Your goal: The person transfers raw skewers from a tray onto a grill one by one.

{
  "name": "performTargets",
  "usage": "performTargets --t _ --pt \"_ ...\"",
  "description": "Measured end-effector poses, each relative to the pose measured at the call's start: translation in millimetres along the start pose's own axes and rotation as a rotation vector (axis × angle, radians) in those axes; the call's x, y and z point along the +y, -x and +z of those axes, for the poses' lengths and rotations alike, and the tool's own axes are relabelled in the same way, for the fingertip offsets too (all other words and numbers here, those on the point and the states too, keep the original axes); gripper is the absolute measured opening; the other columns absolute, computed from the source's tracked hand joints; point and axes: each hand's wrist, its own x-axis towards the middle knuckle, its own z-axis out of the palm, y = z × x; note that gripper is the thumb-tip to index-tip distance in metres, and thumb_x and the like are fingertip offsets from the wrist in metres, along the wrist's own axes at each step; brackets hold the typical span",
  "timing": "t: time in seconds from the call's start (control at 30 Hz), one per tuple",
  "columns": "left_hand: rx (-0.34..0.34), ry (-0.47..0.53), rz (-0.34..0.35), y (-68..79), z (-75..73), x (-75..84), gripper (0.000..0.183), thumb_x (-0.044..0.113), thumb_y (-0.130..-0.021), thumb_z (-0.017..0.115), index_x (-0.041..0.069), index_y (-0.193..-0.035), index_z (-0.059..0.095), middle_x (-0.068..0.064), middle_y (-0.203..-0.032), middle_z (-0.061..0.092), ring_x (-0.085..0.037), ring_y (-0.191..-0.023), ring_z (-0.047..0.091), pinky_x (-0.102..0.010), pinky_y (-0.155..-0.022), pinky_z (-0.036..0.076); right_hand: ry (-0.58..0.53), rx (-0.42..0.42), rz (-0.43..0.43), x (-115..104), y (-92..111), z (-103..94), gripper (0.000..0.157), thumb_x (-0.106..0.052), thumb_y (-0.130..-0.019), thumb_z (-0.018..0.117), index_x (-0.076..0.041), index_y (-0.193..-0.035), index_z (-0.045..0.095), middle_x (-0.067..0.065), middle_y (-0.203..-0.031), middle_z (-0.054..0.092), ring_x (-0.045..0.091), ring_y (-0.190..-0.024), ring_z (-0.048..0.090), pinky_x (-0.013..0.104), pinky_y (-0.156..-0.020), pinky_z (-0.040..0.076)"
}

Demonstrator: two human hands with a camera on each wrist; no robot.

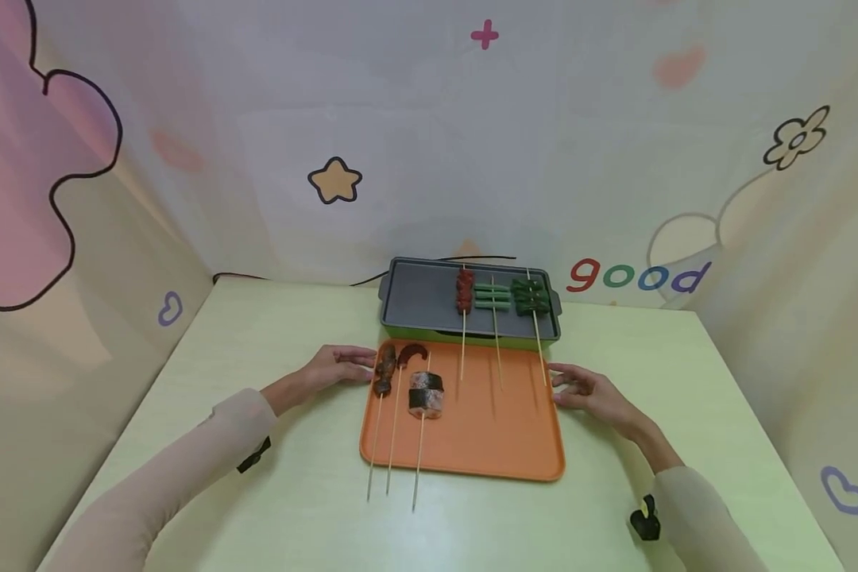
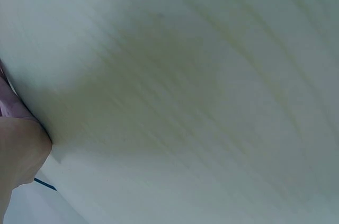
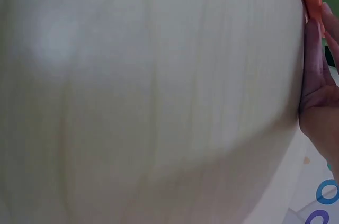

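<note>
An orange tray (image 1: 486, 433) lies on the table between my two hands. My left hand (image 1: 332, 367) is at its upper left edge, fingers stretched toward the rim; the left wrist view shows only part of this hand (image 2: 24, 142). At the opposite edge, the fingers of my right hand (image 1: 597, 397) touch the rim, and the right wrist view shows this hand (image 3: 320, 94) against the orange edge. On the tray's left side are a brown meat skewer (image 1: 384, 369), a skewer with a curled dark-red piece (image 1: 412, 353) and a skewer of black-banded pieces (image 1: 427, 395). Their sticks overhang the front.
Behind the tray stands a grey grill plate (image 1: 422, 294) on a green base. It carries a red skewer (image 1: 464, 290), a light-green skewer (image 1: 492, 297) and a leafy green skewer (image 1: 531, 296), their sticks reaching over the tray. A printed curtain (image 1: 429, 159) hangs behind the table.
</note>
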Motion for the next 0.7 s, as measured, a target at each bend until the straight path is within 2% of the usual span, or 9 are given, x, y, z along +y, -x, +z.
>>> performTargets --t 0.17,0.33,0.53,0.6,0.7 --pt "0.018 0.029 -0.029 0.7 2.9 3.0 0.051 0.011 -0.094 0.072 0.001 -0.142 0.059 -0.012 -0.127 0.073 -0.003 -0.099 0.072 -0.023 -0.092 0.058 -0.017 -0.005 0.011 2 1 -2.2 0.064 -0.017 -0.099 0.068 -0.001 -0.154 0.041 0.030 -0.137 0.057 0.000 -0.102 0.067 0.016 -0.088 0.056" --pt "0.032 0.074 -0.099 13.5 12.6 7.8 0.049 0.005 -0.095 0.070 -0.002 -0.142 0.057 -0.005 -0.116 0.076 -0.004 -0.095 0.072 -0.025 -0.088 0.060 -0.028 -0.019 0.025 2 2 -2.5 0.063 -0.019 -0.099 0.068 -0.001 -0.154 0.042 0.025 -0.134 0.063 0.000 -0.104 0.068 0.016 -0.090 0.056" --pt "0.053 0.089 -0.182 48.3 33.4 12.2 0.050 0.000 -0.094 0.069 -0.005 -0.142 0.056 -0.012 -0.115 0.075 -0.010 -0.093 0.073 -0.032 -0.086 0.063 -0.049 -0.008 0.056 3 1 -3.2 0.063 -0.016 -0.098 0.069 -0.001 -0.153 0.043 0.023 -0.133 0.065 0.000 -0.102 0.069 0.017 -0.090 0.057" --pt "0.073 0.098 -0.191 63.3 42.2 11.9 0.051 0.000 -0.093 0.071 -0.004 -0.142 0.056 -0.013 -0.114 0.074 -0.012 -0.092 0.073 -0.033 -0.085 0.063 -0.059 -0.005 0.059 3 1 -3.7 0.063 -0.016 -0.098 0.069 -0.001 -0.153 0.043 0.024 -0.133 0.065 0.001 -0.102 0.069 0.017 -0.089 0.057" --pt "0.086 0.084 -0.170 86.8 52.6 7.6 0.054 0.002 -0.091 0.073 -0.005 -0.142 0.055 -0.015 -0.114 0.071 -0.013 -0.090 0.073 -0.034 -0.083 0.063 -0.068 -0.011 0.055 3 0 -3.2 0.064 -0.017 -0.098 0.069 0.000 -0.154 0.042 0.021 -0.130 0.066 0.001 -0.102 0.069 0.017 -0.089 0.057"
